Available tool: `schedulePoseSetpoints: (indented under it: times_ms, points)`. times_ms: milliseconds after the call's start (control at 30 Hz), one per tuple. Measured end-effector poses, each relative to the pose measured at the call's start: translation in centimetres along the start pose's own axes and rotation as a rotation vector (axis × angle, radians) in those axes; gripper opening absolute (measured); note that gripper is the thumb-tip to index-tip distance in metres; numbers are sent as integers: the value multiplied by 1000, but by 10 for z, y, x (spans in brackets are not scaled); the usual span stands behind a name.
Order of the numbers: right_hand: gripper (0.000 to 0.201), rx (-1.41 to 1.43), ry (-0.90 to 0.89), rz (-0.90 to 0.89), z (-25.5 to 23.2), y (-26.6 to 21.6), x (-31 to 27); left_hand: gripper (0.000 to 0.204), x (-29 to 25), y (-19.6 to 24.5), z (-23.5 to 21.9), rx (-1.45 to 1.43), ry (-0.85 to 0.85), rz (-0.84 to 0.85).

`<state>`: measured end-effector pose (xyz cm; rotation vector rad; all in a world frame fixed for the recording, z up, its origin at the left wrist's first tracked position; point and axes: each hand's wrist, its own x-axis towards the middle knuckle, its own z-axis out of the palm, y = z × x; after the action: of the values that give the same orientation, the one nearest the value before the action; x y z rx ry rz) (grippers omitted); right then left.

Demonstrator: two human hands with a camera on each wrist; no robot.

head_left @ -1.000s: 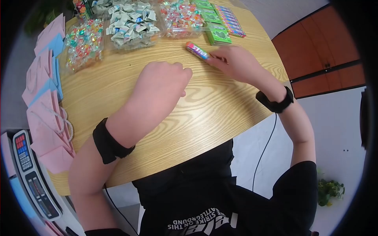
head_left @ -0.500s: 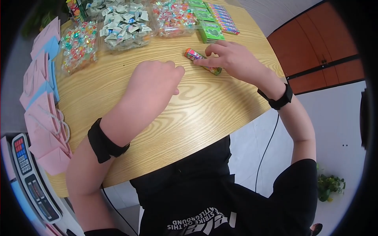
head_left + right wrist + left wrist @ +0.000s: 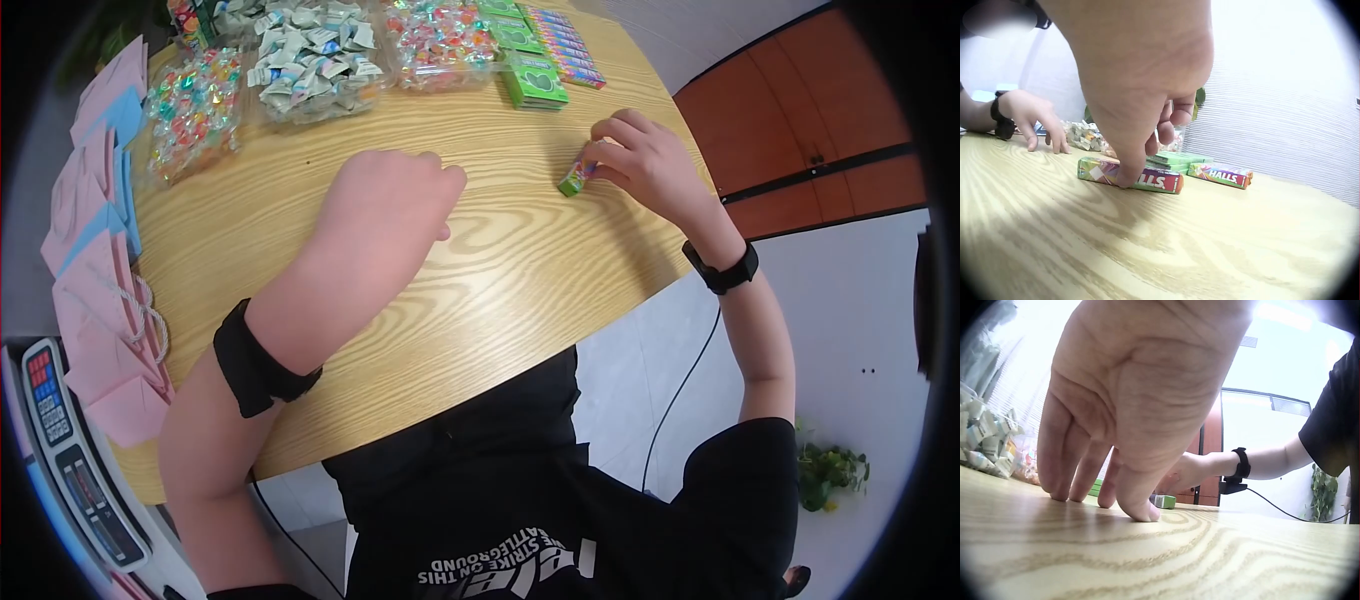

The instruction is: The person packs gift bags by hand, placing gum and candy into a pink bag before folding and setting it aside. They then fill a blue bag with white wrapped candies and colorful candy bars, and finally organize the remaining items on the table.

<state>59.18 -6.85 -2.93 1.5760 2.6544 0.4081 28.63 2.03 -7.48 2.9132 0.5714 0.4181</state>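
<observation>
My right hand (image 3: 648, 170) is at the right part of the table, thumb and fingers pinching a roll of Halls candy (image 3: 573, 184). In the right wrist view the thumb lies across the near side of this Halls roll (image 3: 1099, 171), which stays low at the tabletop; the other fingers are partly hidden behind the palm. My left hand (image 3: 393, 195) rests on the middle of the table, its fingertips (image 3: 1147, 514) pointing down on the wood with nothing between them.
Along the back stand clear tubs of wrapped candies (image 3: 445, 45) and white sachets (image 3: 315, 60), green boxes (image 3: 535, 80) and a row of candy rolls (image 3: 570, 50). Pink and blue paper bags (image 3: 105, 310) line the left edge, beside a scale (image 3: 85, 460).
My right hand has shifted to the right with the candy roll, which has turned from slanting one way to the other. My left hand stays in place on the table.
</observation>
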Motion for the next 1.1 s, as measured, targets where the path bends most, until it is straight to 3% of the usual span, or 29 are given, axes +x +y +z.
schedulePoseSetpoints:
  times_ms: [133, 200, 433, 500, 633, 700, 900, 1033, 1100]
  points:
    - [24, 11, 120, 15, 9, -1, 6, 28, 0, 0, -2, -15, -27, -16]
    - [26, 141, -20, 108, 11, 3, 5, 28, 0, 1, -3, -11, -49, -23]
    - [30, 281, -52, 345, 20, 20, -3, 29, 2, 3, -7, 2, -92, -49]
    - [33, 502, -167, 664, 18, 27, -4, 30, 2, 3, -7, -3, -86, -45]
    - [33, 370, -109, 674, 42, 61, -12, 30, 3, 4, -9, -1, -98, -56]
    - [30, 219, 60, 647, 52, 70, -11, 30, 4, 4, -10, 3, -103, -59]
    - [26, 31, 146, 565, 67, 78, 9, 31, 3, 4, -10, 5, -107, -61]
    - [27, 108, 151, 617, 71, 78, 24, 24, 3, 3, -7, -27, 4, -7]
    - [29, 71, 222, 565, 76, 80, 27, 27, 3, 4, -11, -6, -71, -32]
